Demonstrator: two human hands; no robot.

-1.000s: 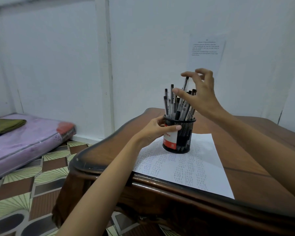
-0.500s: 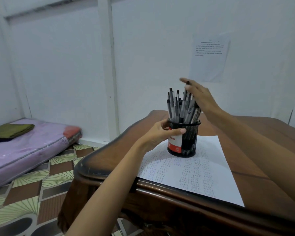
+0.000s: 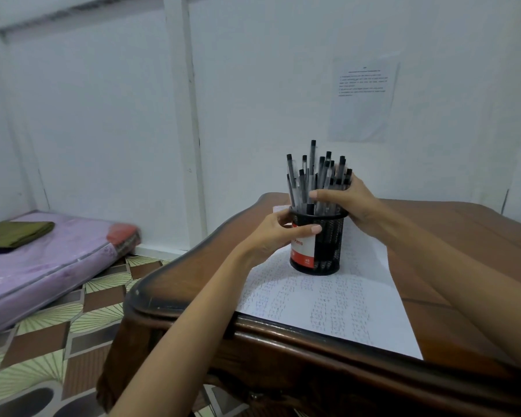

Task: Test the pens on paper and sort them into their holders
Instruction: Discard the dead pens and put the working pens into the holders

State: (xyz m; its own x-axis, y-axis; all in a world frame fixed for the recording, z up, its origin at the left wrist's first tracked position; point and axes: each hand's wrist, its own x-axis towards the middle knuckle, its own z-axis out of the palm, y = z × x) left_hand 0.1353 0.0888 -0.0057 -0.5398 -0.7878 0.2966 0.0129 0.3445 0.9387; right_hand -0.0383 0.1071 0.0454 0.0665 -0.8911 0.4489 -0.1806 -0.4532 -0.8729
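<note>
A black mesh pen holder (image 3: 328, 245) with a red and white label stands on a white sheet of paper (image 3: 328, 302) covered in small pen marks. Several grey pens with black caps (image 3: 310, 179) stick up out of it. My left hand (image 3: 277, 236) grips the holder's left side near the rim, thumb across the front. My right hand (image 3: 352, 203) wraps around the bunch of pens just above the rim, fingers curled over their right side.
The paper lies on a dark wooden table (image 3: 463, 236) with a curved raised edge. A printed sheet (image 3: 363, 97) hangs on the white wall behind. On the tiled floor to the left lies a purple mattress (image 3: 42, 266) with a folded green cloth (image 3: 15, 233).
My right hand has dropped from above the pen tops down onto the bunch and closed around it. My left hand has stayed on the holder. The view has shifted closer.
</note>
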